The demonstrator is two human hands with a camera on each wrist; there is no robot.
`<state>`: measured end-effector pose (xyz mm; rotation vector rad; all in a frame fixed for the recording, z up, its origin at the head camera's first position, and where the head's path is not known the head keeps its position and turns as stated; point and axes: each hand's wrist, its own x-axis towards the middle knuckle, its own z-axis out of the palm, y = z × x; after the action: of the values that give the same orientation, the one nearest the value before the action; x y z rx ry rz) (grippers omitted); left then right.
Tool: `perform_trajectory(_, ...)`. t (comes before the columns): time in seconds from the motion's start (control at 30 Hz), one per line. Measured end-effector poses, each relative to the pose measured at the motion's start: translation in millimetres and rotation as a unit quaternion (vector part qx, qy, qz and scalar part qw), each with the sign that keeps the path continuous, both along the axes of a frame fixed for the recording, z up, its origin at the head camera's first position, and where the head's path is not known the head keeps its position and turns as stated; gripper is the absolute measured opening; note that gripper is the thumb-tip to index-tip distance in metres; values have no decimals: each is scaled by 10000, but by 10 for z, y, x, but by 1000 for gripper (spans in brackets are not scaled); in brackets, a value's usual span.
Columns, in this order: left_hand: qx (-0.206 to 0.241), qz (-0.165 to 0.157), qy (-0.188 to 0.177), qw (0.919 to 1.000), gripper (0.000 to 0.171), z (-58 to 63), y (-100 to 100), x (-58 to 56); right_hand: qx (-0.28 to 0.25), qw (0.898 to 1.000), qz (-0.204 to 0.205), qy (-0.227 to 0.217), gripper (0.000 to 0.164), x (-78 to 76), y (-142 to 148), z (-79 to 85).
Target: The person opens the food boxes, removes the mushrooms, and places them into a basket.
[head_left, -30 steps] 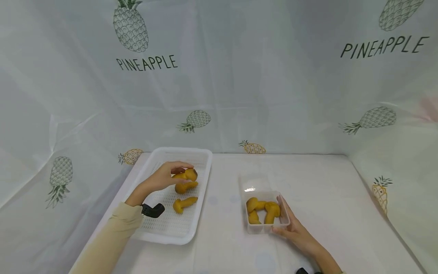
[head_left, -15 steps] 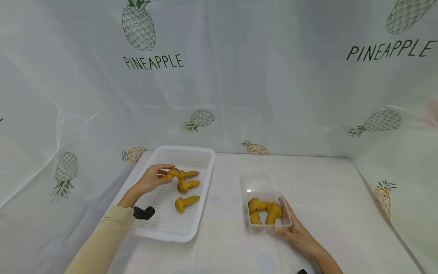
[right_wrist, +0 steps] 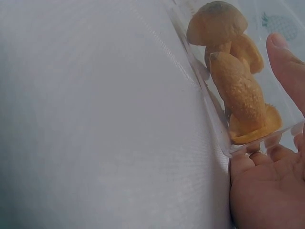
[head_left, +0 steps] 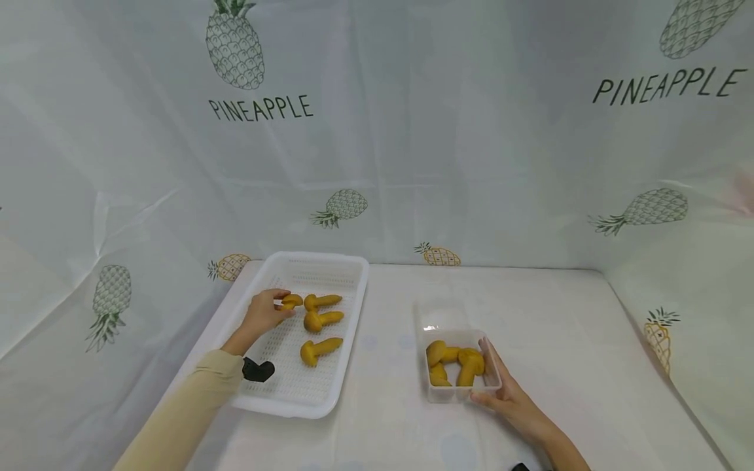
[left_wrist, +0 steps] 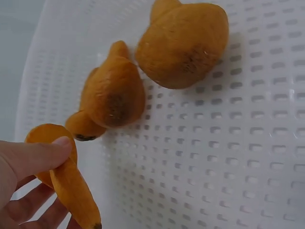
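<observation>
My left hand (head_left: 260, 317) is over the white perforated basket (head_left: 297, 396), pinching a yellow-brown mushroom (head_left: 291, 301) between thumb and fingers. The left wrist view shows the thumb pressed on this mushroom (left_wrist: 74, 191) near its cap, with the stem pointing down. Three more mushrooms lie in the basket: a far one (head_left: 324, 301), a middle one (head_left: 323, 319) and a nearer one (head_left: 321, 350). My right hand (head_left: 509, 396) grips the right side of a clear plastic box (head_left: 450, 394), thumb at its front. Inside are several mushrooms (head_left: 469, 366), partly overlapping.
The box's clear lid (head_left: 438, 314) stands open behind it. A white cloth covers the table (head_left: 389, 418), and a pineapple-print sheet (head_left: 389, 131) hangs behind and along the sides. A black wrist device (head_left: 258, 370) sits by the left sleeve (head_left: 200, 386).
My left hand has drawn a mushroom leftward, away from the others, and turned it so its cap faces up and right. The right hand and box stay in place.
</observation>
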<state>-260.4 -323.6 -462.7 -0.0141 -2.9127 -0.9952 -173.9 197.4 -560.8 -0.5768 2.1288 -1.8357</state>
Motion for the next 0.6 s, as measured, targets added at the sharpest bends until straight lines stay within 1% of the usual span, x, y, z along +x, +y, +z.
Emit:
perform_trajectory(0.2,-257,126,-92,9995,48,-83,9,-6,-130,9999,60,51,105,2,-5,-10)
perform_trajectory(0.4,-335,203,-195,9990,48,-165,-21,-39,-57,10000,20,51,105,11,-9,-10)
perform_trajectory(0.6,-449,31,-315,9985,47,-228,-52,-78,-165,9998,73,107,106,3,0,-7)
